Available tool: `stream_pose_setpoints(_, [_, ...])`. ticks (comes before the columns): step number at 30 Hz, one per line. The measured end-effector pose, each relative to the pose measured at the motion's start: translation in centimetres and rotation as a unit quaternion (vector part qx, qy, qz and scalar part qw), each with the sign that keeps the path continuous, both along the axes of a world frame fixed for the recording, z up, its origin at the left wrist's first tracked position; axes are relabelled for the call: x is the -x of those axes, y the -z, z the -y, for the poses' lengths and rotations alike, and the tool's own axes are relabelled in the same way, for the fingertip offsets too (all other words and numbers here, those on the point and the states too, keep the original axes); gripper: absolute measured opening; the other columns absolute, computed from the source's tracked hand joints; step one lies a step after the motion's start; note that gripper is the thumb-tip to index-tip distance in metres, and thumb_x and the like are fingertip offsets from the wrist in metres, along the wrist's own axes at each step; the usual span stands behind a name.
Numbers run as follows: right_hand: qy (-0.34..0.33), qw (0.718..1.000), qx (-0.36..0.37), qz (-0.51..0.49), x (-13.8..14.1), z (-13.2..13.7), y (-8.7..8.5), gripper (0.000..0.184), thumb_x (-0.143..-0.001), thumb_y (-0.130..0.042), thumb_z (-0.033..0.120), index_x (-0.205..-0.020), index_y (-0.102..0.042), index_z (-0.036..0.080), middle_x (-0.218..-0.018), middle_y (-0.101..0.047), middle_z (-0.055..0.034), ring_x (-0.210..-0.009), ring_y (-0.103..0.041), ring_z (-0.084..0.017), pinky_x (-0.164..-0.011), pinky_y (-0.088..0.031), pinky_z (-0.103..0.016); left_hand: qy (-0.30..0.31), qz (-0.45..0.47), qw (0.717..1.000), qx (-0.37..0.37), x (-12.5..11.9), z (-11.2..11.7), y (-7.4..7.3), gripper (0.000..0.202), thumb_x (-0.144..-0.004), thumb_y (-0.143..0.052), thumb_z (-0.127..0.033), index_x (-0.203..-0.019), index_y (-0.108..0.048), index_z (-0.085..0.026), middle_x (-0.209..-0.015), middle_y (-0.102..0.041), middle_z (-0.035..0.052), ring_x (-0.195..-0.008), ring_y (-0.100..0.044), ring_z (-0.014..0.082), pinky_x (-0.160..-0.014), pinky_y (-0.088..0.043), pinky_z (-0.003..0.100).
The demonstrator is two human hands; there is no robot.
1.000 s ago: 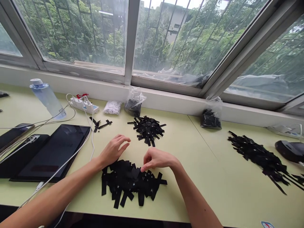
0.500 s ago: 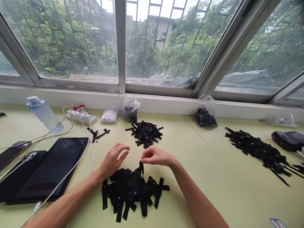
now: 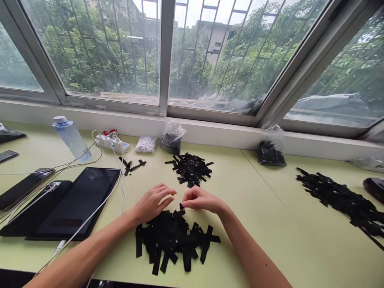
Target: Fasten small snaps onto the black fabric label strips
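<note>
A heap of black fabric strips [image 3: 175, 239] lies on the pale green table [image 3: 258, 224] right in front of me. My right hand [image 3: 200, 199] hovers over the heap's far edge, its fingers pinched on one black strip [image 3: 181, 207] that hangs from the fingertips. My left hand [image 3: 153, 202] is just beside it, fingers loosely curled and apart, fingertips close to the same strip but holding nothing that I can see. A second, smaller pile of black strips [image 3: 191, 169] sits farther back.
A tablet [image 3: 78, 200], phones [image 3: 25, 187], white cables and a power strip [image 3: 113, 143] fill the left side, with a water bottle [image 3: 71, 137] behind. Plastic bags [image 3: 173, 137] of strips stand by the window sill. Another long heap of strips [image 3: 342, 199] lies at right.
My right hand pinched a strip out of the near heap and lifted it. Both hands have drawn closer together over the heap's far edge.
</note>
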State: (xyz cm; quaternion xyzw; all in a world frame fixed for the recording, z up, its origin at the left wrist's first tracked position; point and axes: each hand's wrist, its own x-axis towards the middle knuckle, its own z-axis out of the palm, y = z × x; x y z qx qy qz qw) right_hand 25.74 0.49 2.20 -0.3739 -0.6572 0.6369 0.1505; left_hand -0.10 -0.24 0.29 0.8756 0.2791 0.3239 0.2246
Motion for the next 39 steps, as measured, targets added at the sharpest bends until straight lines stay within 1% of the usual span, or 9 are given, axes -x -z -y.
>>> stream_pose_setpoints(3, [-0.012,1.000,-0.002,-0.007,0.1,-0.1,0.2,0.034,-0.082,-0.074,0.048,-0.082,-0.070,0.014,-0.058,-0.040,0.0066,-0.053,-0.029,-0.007,-0.048,-0.020,-0.024,0.058,-0.039,0.997,-0.021,-0.2,0.2,0.0,0.021,-0.101,-0.050,-0.025,-0.116,-0.065,-0.022,-0.107,-0.072,0.0061,-0.100,-0.063,0.0215,-0.089,-0.050,0.036])
stream_pose_setpoints(5, [-0.017,1.000,-0.004,-0.022,0.1,-0.1,0.2,0.034,-0.082,-0.075,0.046,-0.082,-0.070,0.013,-0.057,-0.039,0.0069,-0.052,-0.028,-0.006,-0.048,-0.019,-0.024,0.074,-0.049,0.996,-0.031,-0.4,0.4,0.0,0.021,-0.101,-0.051,-0.027,-0.114,-0.067,-0.021,-0.101,-0.073,0.0066,-0.096,-0.063,0.0215,-0.088,-0.050,0.036])
stream_pose_setpoints(11, [0.034,0.992,-0.020,-0.121,0.7,0.0,0.1,0.031,-0.082,-0.075,0.044,-0.084,-0.071,0.013,-0.054,-0.041,0.0067,-0.051,-0.031,-0.007,-0.048,-0.021,-0.024,0.061,0.001,0.998,-0.011,-0.7,0.7,-0.2,0.024,-0.098,-0.058,-0.030,-0.118,-0.065,-0.020,-0.106,-0.072,0.0084,-0.100,-0.063,0.0219,-0.090,-0.051,0.037])
stream_pose_setpoints(17, [0.120,0.968,-0.043,-0.214,2.2,0.3,0.7,0.030,-0.082,-0.075,0.044,-0.077,-0.068,0.015,-0.051,-0.042,0.0065,-0.049,-0.033,-0.008,-0.050,-0.024,-0.025,0.034,0.101,0.992,0.073,-0.8,0.6,-0.4,0.013,-0.097,-0.058,-0.026,-0.095,-0.069,-0.019,-0.101,-0.071,0.0070,-0.096,-0.065,0.0186,-0.091,-0.052,0.034])
stream_pose_setpoints(21, [0.165,0.963,-0.062,-0.202,3.3,0.6,0.7,0.034,-0.080,-0.076,0.048,-0.075,-0.067,0.016,-0.052,-0.043,0.0059,-0.050,-0.034,-0.008,-0.051,-0.026,-0.025,-0.008,0.115,0.986,0.118,-0.6,0.6,-0.3,0.017,-0.099,-0.055,-0.029,-0.099,-0.068,-0.019,-0.095,-0.071,0.0059,-0.089,-0.066,0.0175,-0.084,-0.052,0.033])
stream_pose_setpoints(25, [0.192,0.957,-0.072,-0.203,4.2,1.0,0.6,0.036,-0.080,-0.073,0.052,-0.077,-0.066,0.017,-0.053,-0.047,0.0052,-0.049,-0.038,-0.009,-0.052,-0.031,-0.026,-0.028,0.109,0.989,0.096,-0.4,0.3,0.1,0.016,-0.091,-0.066,-0.033,-0.098,-0.068,-0.019,-0.091,-0.069,0.0045,-0.086,-0.064,0.0177,-0.081,-0.052,0.032])
stream_pose_setpoints(29, [0.187,0.957,-0.093,-0.202,4.8,1.4,0.6,0.034,-0.083,-0.072,0.050,-0.078,-0.068,0.017,-0.056,-0.052,0.0037,-0.051,-0.041,-0.009,-0.055,-0.034,-0.026,-0.031,0.108,0.991,0.073,-0.5,0.2,0.2,0.013,-0.091,-0.066,-0.031,-0.095,-0.067,-0.018,-0.090,-0.068,0.0047,-0.086,-0.063,0.0180,-0.080,-0.051,0.032])
stream_pose_setpoints(34, [0.170,0.963,-0.118,-0.172,5.2,1.7,0.7,0.036,-0.084,-0.071,0.052,-0.078,-0.070,0.016,-0.054,-0.049,0.0043,-0.051,-0.041,-0.009,-0.054,-0.034,-0.025,-0.023,0.100,0.992,0.068,-0.5,0.3,0.0,0.012,-0.095,-0.059,-0.026,-0.097,-0.068,-0.018,-0.089,-0.068,0.0047,-0.086,-0.062,0.0175,-0.080,-0.050,0.031])
stream_pose_setpoints(39, [0.176,0.959,-0.180,-0.129,5.5,2.0,1.0,0.034,-0.089,-0.067,0.051,-0.089,-0.071,0.017,-0.059,-0.052,0.0029,-0.053,-0.044,-0.010,-0.053,-0.034,-0.025,-0.026,0.090,0.993,0.065,-0.5,0.2,0.1,0.013,-0.096,-0.055,-0.022,-0.092,-0.067,-0.018,-0.087,-0.067,0.0046,-0.085,-0.060,0.0176,-0.079,-0.049,0.031])
